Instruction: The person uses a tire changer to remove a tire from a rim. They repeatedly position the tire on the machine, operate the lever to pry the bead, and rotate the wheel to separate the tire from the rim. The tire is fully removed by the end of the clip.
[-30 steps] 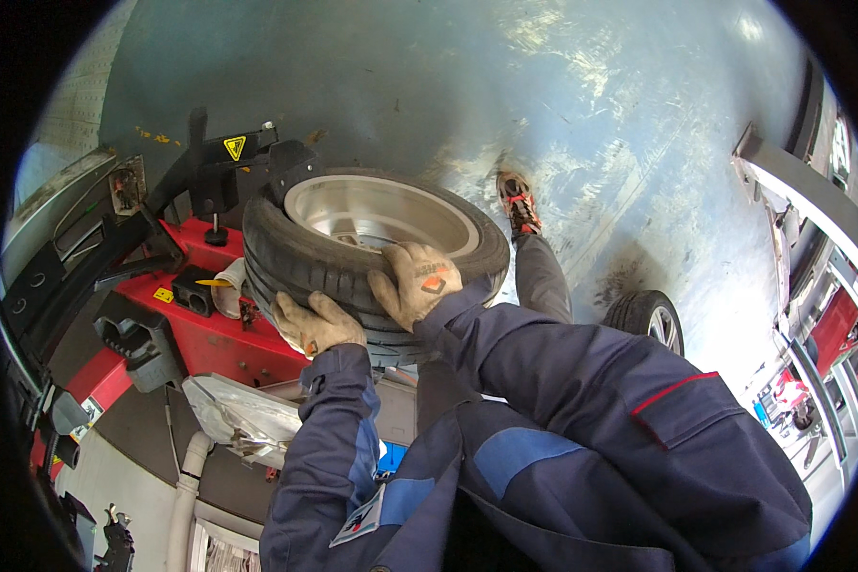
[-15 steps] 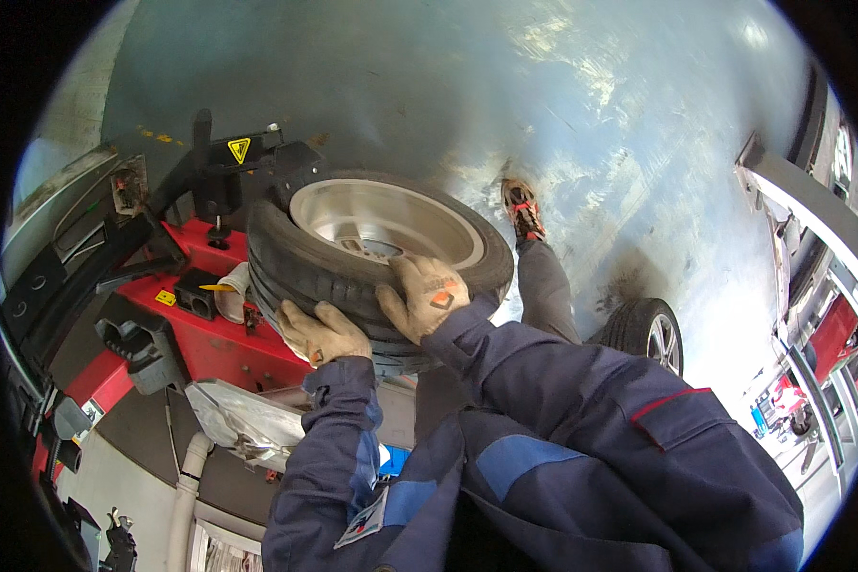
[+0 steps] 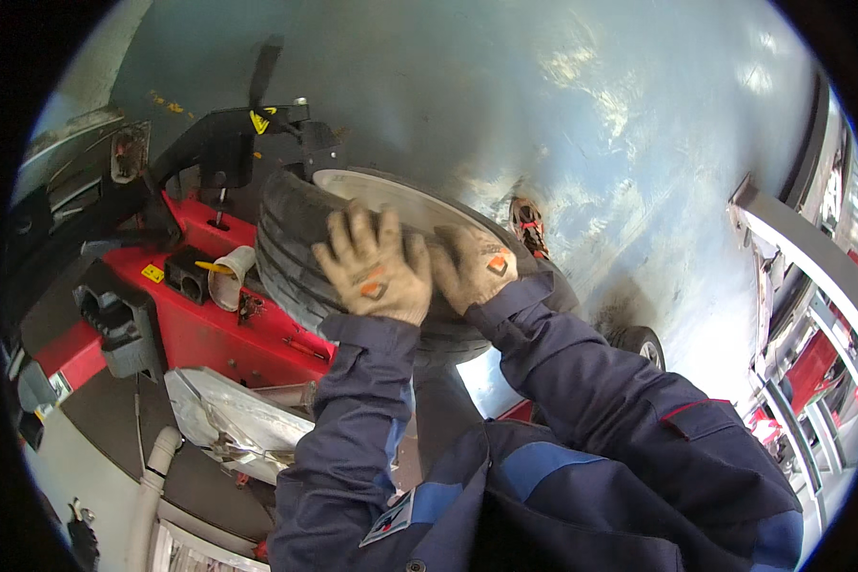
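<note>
Since the tilted tyre (image 3: pixel 297 238) is presumably being steadied, the left hand (image 3: pixel 379 272) is splayed, gripping nothing, at seven o'clock; the right hand (image 3: pixel 479 267), half-curled, grip unclear, at five.

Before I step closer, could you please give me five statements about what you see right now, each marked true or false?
1. The left hand and the right hand both wear gloves. True.
2. The left hand is clenched into a fist. False: its fingers are spread over the large tyre.
3. A pale cup is to the left of the large tyre, by a red machine frame. True.
4. The left hand is farther left than the pale cup. False: it is to the cup's right.
5. The right sleeve partly hides a second wheel. True.
</note>
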`<state>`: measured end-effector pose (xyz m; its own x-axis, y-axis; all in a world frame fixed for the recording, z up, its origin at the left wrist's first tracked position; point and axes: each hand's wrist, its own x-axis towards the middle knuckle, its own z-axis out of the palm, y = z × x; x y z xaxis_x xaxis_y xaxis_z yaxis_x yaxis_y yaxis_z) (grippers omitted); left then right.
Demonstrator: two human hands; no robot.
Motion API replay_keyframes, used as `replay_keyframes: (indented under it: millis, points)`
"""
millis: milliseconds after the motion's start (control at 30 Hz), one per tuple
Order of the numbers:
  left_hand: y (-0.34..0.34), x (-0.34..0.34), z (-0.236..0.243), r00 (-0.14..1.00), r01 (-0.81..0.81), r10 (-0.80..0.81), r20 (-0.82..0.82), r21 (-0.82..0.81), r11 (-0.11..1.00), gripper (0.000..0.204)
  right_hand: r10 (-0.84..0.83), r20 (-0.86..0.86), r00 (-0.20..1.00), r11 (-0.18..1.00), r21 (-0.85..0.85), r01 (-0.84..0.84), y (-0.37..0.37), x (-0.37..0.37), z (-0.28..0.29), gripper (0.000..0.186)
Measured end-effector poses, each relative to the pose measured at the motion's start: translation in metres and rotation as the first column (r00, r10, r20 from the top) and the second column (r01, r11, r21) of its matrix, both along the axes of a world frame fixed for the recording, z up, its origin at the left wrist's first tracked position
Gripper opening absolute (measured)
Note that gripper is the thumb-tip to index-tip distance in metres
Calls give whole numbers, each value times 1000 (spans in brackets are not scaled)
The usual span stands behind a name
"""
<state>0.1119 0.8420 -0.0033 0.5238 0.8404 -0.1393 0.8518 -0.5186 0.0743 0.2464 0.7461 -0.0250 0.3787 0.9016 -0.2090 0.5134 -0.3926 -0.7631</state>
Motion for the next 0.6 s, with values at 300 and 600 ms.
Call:
replay_keyframes:
  millis: [300, 600]
  points:
    - [-4, -35, 12, 994, 83, -76, 83, -83, 993, 41, 123, 47, 991, 992, 33, -124, -14, -35, 20, 44]
    - [4, 13, 4, 999, 25, -25, -19, -48, 999, 41, 76, 14, 997, 990, 121, -77, 0, 8, -7, 38]
